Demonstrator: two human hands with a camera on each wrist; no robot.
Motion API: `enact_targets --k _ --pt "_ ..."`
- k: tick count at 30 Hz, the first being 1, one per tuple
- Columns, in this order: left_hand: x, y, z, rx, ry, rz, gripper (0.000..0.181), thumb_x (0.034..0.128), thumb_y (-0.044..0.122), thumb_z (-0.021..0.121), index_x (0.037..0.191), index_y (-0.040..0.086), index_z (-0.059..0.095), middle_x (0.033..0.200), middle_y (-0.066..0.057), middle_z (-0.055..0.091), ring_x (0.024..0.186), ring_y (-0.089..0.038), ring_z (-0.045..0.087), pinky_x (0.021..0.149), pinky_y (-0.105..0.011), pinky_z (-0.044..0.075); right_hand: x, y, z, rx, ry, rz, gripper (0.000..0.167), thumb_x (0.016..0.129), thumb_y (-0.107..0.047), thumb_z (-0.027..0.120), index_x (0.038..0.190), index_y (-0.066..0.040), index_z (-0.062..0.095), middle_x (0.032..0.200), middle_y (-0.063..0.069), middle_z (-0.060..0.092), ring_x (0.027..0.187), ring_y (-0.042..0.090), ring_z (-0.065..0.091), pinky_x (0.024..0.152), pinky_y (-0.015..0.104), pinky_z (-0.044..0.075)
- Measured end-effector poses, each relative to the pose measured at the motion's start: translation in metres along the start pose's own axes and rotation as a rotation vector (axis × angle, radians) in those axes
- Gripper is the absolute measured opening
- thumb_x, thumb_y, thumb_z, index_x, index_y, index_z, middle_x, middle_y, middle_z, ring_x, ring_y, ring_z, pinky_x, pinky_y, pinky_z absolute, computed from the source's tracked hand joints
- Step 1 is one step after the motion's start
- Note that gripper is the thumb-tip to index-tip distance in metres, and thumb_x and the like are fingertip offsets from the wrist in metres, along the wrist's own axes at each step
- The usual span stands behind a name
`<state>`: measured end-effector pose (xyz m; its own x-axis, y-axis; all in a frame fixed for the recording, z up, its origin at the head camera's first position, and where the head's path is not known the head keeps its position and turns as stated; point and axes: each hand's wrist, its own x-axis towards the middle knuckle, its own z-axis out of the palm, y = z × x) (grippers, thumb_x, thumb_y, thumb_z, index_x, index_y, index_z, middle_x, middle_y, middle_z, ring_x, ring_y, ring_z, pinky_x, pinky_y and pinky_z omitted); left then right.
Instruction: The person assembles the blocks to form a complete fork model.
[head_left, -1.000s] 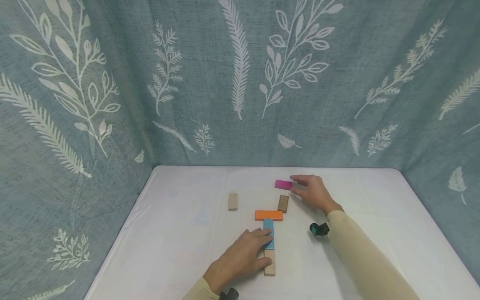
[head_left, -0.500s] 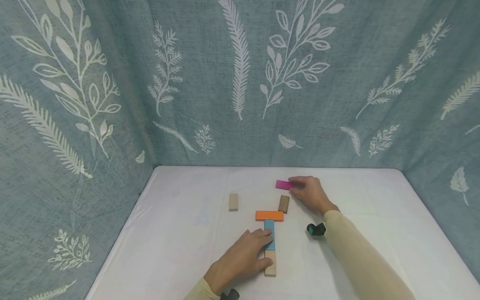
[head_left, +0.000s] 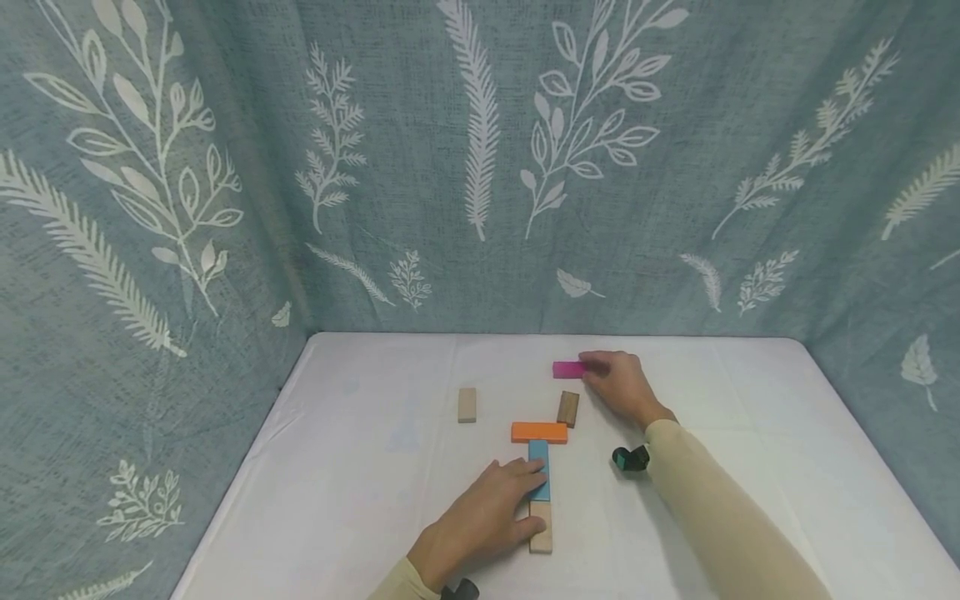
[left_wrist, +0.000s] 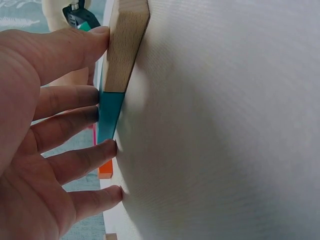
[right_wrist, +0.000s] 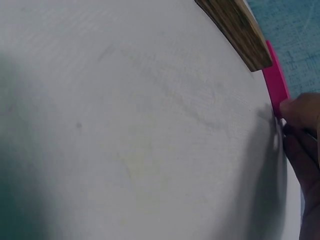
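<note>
Step in hand (judgement): taking up the pink block while the near blocks are steadied.

Right hand: thumb and fingers pinched on the block's right end; the rest of it juts out left of the fingertips. On the table or barely above it: cannot tell.

Left hand: digits spread apart, thumb on the wood block, fingertips at the blue block; these two lie end to end.

Orange block lies crosswise just beyond the left fingertips. Brown block lies on the near side of the right fingertips; contact with orange unclear. Pale block: beyond the left hand, well apart.

Next move, I judge, calls for a firm pinch, clearance past brown, and light left-hand contact so blue is not shoved.
</note>
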<state>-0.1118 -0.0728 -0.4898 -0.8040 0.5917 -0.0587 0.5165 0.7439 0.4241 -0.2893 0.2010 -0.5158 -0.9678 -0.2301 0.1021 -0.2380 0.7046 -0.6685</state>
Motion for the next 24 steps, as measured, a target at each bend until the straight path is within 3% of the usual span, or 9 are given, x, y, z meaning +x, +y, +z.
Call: enact_targets --k 13,24 --pt "0.0 0.0 0.002 0.004 -0.015 -0.024 0.059 0.0986 0.037 0.083 0.149 0.011 0.068 0.164 -0.003 0.059 0.152 -0.028 0.056 0.127 -0.058 0.045 0.004 -0.012 0.006 -0.016 0.067 0.021 0.039 0.1 -0.015 0.079 0.136 0.0 0.075 0.134 0.02 0.077 0.129 0.04 0.071 0.115 0.057 0.057" --pt "0.001 0.0 0.001 -0.006 -0.045 -0.058 0.06 0.0987 0.038 0.083 0.151 0.014 0.066 0.165 0.001 0.057 0.154 -0.026 0.054 0.129 -0.057 0.043 0.012 -0.025 0.016 -0.014 -0.084 0.014 0.054 0.096 -0.022 0.085 0.145 -0.004 0.07 0.14 0.016 0.075 0.129 0.034 0.07 0.117 0.055 0.056"
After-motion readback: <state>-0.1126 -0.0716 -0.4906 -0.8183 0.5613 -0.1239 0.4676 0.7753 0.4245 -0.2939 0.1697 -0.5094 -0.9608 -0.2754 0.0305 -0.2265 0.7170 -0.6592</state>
